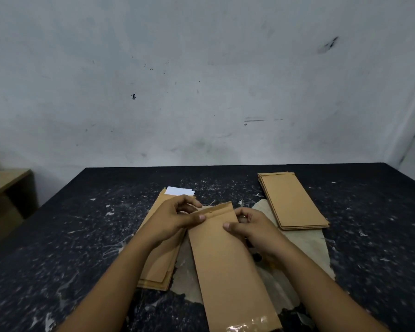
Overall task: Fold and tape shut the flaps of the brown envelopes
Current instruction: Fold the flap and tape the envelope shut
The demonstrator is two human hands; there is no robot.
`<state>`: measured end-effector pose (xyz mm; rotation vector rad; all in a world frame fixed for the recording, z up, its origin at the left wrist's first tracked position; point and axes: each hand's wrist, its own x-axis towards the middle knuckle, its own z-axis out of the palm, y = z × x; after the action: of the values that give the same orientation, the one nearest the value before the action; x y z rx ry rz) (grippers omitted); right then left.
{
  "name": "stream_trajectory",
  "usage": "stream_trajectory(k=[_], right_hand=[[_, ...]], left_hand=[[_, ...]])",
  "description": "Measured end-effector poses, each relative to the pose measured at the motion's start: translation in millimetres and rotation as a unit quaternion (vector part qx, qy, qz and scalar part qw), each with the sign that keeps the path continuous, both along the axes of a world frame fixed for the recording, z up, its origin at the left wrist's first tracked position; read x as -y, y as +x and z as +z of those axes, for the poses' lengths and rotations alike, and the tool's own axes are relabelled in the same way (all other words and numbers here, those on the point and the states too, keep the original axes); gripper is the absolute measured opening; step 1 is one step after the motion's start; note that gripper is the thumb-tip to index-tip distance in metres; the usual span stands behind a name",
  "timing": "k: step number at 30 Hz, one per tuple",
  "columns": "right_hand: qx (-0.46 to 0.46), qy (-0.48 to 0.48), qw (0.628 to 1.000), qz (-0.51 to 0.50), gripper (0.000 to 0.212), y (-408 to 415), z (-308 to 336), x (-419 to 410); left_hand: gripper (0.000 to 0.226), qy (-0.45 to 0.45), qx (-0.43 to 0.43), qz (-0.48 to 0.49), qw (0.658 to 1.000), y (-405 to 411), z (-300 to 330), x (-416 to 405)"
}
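Note:
A long brown envelope (228, 264) lies lengthwise in front of me, its flap (219, 208) at the far end and clear tape (252, 323) across its near end. My left hand (175, 218) pinches the envelope's upper left edge, thumb on top. My right hand (252, 226) grips the upper right edge, thumb on the face and fingers curled behind. Under my left hand lies a stack of brown envelopes (159, 262) with white paper (179, 190) sticking out at its far end. A second stack of envelopes (292, 202) lies at the back right.
The black table (82, 236) is scratched and speckled white. A torn beige sheet (307, 243) lies beneath the envelopes. A stained white wall (201, 80) rises behind the table. A wooden shelf unit (7, 200) stands to the left.

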<state>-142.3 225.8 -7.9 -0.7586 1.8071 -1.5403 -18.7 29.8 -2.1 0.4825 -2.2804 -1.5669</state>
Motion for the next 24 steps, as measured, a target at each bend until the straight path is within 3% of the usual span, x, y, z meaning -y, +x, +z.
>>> stream_trajectory(k=[3,11,16,24], right_hand=[[-0.015,0.012,1.000,-0.016,0.018,-2.8,-2.4,1.4],[-0.135,-0.006,0.987,-0.086,0.012,-10.4,-7.0,2.4],[-0.191,0.019,0.979,-0.076,0.023,-13.1,-11.8,2.7],[-0.182,0.013,0.982,-0.048,0.005,-16.6,-11.9,3.1]], left_hand=[[0.035,0.044,-0.003,-0.014,0.999,1.3,-1.0,3.6],[0.017,0.040,0.022,-0.052,0.998,-0.6,-1.0,-7.6],[0.017,0.051,0.045,-0.058,0.996,-1.6,-2.3,-8.3],[0.023,0.056,0.050,-0.070,0.995,-1.5,-5.2,-4.7]])
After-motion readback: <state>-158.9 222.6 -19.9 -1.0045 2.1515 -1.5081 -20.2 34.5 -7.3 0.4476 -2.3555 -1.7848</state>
